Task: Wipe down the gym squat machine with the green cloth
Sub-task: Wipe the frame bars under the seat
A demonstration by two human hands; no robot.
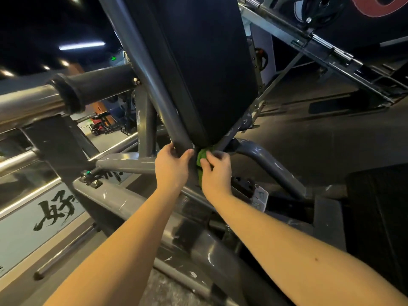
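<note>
- Both bare forearms come in from the bottom of the frame, over the scuffed grey base of the squat machine [123, 204].
- Left hand [171, 166] is just left of centre, fingers and thumb wrapped round the lower end of a slanted grey tube [154, 91].
- Right hand [215, 173] sits right beside it, bunching the green cloth [201, 156] against the joint under the black pad [207, 62].
- Black foam roller [95, 85] at left.
- Weight plate [320, 7] way off at upper right.
</note>
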